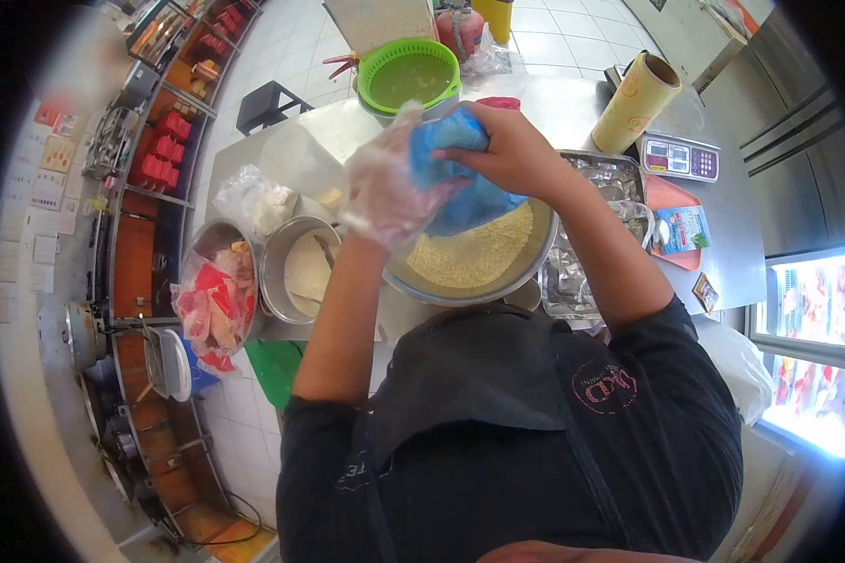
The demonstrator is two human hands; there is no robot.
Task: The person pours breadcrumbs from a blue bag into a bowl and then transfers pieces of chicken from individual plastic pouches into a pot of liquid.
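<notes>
Both hands are raised over the far side of a large metal bowl (547,246) of pale yellow crumbs (474,258). My left hand (390,183), in a clear plastic glove and blurred at the fingertips, is against the left side of a blue plastic bag (469,202). Bare, my right hand (502,155) grips the bag's upper part from the right, its fingers wrapped round the bunched plastic. What the bag contains cannot be made out.
Left are a metal pot (305,267) of white powder and a bowl of bagged pieces (218,305). A green colander (408,77) stands beyond. Right are foil-lined trays (573,272), a plastic wrap roll (637,101), a scale (681,158) and a pink tray (685,258).
</notes>
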